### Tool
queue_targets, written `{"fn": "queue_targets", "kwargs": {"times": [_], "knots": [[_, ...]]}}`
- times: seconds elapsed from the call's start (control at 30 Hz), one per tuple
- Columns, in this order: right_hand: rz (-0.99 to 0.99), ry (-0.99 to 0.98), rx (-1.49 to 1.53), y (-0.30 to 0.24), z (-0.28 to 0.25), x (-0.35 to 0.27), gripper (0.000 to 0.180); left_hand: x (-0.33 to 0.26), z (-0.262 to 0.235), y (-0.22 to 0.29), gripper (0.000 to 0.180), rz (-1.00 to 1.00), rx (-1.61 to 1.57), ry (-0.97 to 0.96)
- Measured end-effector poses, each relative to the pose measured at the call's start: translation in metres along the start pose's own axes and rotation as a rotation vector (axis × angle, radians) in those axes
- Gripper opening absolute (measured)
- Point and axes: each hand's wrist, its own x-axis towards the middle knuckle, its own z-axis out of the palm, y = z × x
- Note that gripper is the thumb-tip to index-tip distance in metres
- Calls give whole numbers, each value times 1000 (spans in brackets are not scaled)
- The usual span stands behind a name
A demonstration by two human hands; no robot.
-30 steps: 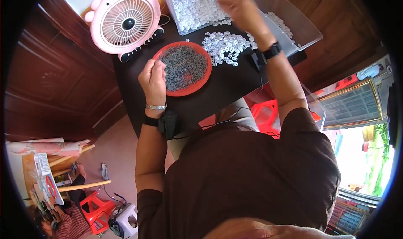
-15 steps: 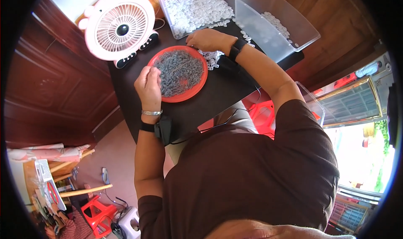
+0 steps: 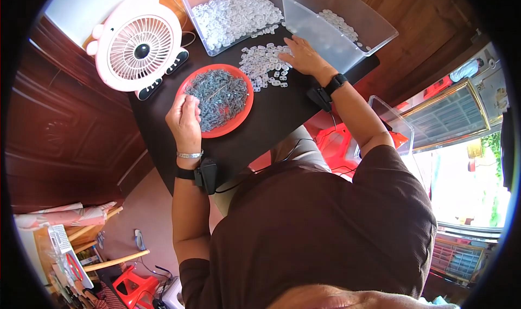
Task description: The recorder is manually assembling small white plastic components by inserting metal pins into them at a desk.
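Note:
My left hand (image 3: pixel 184 119) is at the left rim of a round red plate (image 3: pixel 239 122), its fingers curled closed. Whatever they may hold is hidden or too small to name. Small grey-blue pieces (image 3: pixel 218 98) are heaped on the plate, with a thin straw-coloured strand lying across them. To the right, my right hand (image 3: pixel 306 58) reaches over the table with its fingers apart, at the right side of a loose pile of small whitish, clear pieces with holes (image 3: pixel 261 64). It holds nothing that I can see.
Behind the pile stands a clear bin (image 3: pixel 213 52) full of the same whitish pieces. A second clear bin (image 3: pixel 347 51) to its right holds fewer. A pink fan (image 3: pixel 135 86) stands left on the dark table (image 3: pixel 239 151). Cables run from both wrists.
My right hand has moved right, from the plate's far edge to the white pile, and its fingers have spread. The pile now shows more fully. My left hand stays at the plate's rim.

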Motion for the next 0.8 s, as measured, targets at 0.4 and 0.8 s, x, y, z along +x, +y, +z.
{"fn": "queue_targets", "kwargs": {"times": [0.4, 0.8], "knots": [[-60, -157, 204, 2, 25, 20, 69, -2, 3, 2, 21, 8, 49, -7], [86, -78, 42, 0, 30, 103, 61, -2, 2, 4, 21, 46, 81, -20]]}}
